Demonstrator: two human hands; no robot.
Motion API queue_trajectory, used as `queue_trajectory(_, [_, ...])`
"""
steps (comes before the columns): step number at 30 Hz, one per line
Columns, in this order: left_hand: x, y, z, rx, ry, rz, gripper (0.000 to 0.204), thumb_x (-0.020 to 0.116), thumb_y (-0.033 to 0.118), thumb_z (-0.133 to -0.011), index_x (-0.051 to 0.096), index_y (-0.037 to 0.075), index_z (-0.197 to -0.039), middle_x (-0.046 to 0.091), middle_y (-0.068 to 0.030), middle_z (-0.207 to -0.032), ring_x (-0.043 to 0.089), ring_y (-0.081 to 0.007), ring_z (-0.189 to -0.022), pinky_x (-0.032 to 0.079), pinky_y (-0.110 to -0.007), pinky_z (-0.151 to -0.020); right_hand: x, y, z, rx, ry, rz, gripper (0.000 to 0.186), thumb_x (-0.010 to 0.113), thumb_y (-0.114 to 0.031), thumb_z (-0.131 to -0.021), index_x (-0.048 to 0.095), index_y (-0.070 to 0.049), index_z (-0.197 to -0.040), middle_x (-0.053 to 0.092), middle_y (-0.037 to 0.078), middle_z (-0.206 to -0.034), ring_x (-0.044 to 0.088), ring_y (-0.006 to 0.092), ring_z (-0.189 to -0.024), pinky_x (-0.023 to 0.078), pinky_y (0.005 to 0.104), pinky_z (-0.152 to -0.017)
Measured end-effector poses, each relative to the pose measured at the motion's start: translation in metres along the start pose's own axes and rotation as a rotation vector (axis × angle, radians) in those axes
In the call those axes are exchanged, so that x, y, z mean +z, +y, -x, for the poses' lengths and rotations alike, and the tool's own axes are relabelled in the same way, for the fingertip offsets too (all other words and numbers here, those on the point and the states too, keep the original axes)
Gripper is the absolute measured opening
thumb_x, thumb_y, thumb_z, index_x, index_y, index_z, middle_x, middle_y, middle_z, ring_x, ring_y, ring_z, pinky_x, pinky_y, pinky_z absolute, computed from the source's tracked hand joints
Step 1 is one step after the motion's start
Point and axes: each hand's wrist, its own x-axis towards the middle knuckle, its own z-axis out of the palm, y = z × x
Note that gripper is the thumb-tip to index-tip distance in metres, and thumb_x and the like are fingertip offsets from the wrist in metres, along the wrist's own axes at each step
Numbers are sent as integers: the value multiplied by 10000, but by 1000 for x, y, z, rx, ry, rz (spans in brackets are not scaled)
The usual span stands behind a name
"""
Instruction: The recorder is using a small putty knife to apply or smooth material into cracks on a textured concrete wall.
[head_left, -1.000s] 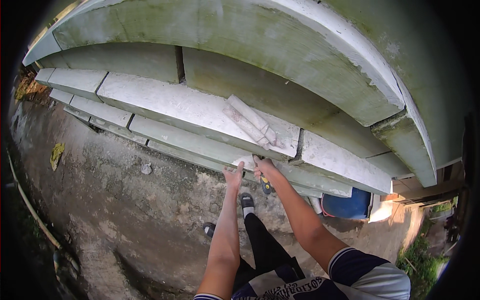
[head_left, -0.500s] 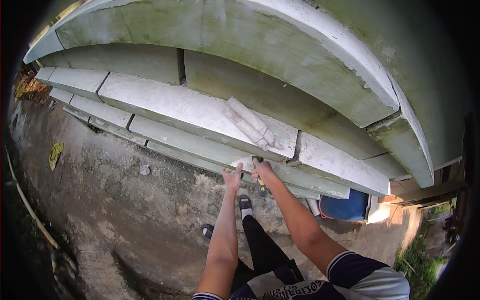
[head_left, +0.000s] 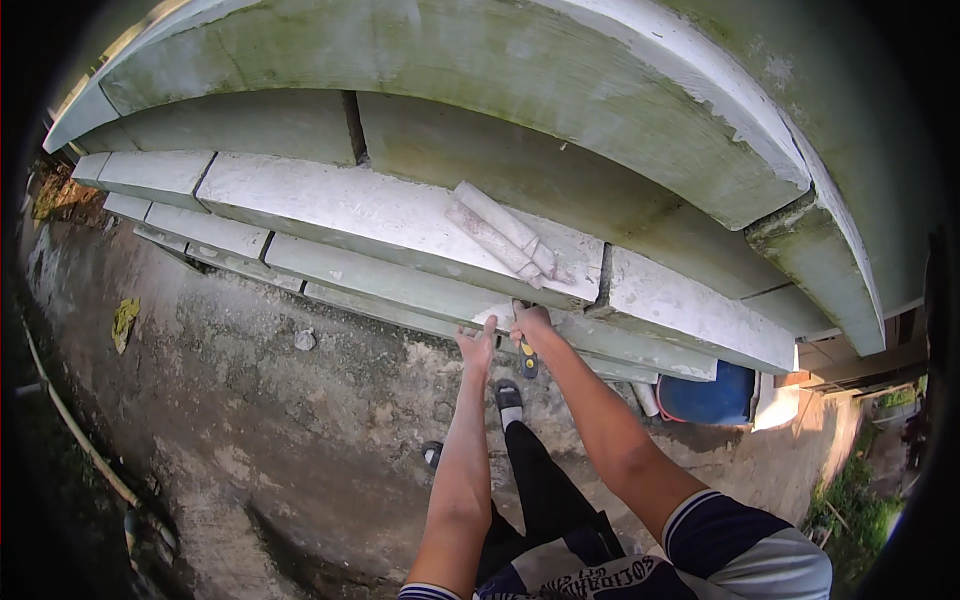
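My right hand [head_left: 530, 322] is closed around a hand tool [head_left: 528, 362] with a black and yellow handle, whose lower end hangs below the fist. Its working end is mostly hidden at the ledge, so its exact kind does not show. Just left of it, my left hand [head_left: 477, 345] holds nothing, thumb and fingers apart, close against the edge of the lower pale ledge [head_left: 400, 281]. Above both hands, dusty whitish rolls [head_left: 505, 238] lie side by side on the white upper ledge [head_left: 330, 200].
Green-stained curved concrete [head_left: 450, 75] overhangs the ledges. A blue drum [head_left: 712, 392] stands under their right end, beside a pale pipe [head_left: 646, 399]. On the rough ground lie a yellow crumpled piece [head_left: 125, 324], a small pale lump [head_left: 305, 340] and a long hose or pole [head_left: 80, 435].
The view has shifted slightly, so most of the scene sits a little farther right. Both hands keep nearly the same place at the ledge, the right one still gripping the tool.
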Motion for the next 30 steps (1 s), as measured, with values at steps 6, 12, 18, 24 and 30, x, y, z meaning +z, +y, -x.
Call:
queue_trajectory(6, [1,5,0,-77,-19,8,1009,808,263,-744,115,-80,-1392,433,-259,-1304,489,-284,-1164,415,-367,-966,-3,8,-4,26,34,-23,412,550,-355,-938,497,6,-748,490,89,-534,447,171,-355,381,357,-330])
queue_trajectory(12, [4,8,1,-116,-7,-95,1003,803,257,-749,111,-78,-1392,431,-255,-1303,484,-283,-1167,409,-362,-972,-7,2,-11,-36,22,-5,409,560,-353,-936,500,-2,-733,500,94,-539,452,179,-361,381,362,-333])
queue_trajectory(18, [-2,6,1,-82,-40,33,989,794,252,-757,109,-82,-1389,423,-256,-1308,481,-282,-1171,406,-362,-974,-7,13,-2,7,15,-62,404,556,-345,-939,506,21,-774,530,116,-573,451,180,-367,382,366,-336])
queue_trajectory(24, [3,6,1,-98,-70,41,1000,800,265,-750,108,-61,-1394,412,-252,-1327,467,-282,-1189,391,-364,-993,-17,7,-20,18,-70,-167,394,561,-339,-937,495,6,-759,519,104,-574,439,172,-371,372,347,-348])
queue_trajectory(30, [-5,2,-4,-82,-41,20,1004,806,272,-741,118,-57,-1394,411,-250,-1323,463,-289,-1193,391,-372,-995,-11,1,-19,-89,-73,-191,343,540,-209,-924,493,23,-675,520,118,-537,468,200,-358,398,366,-338])
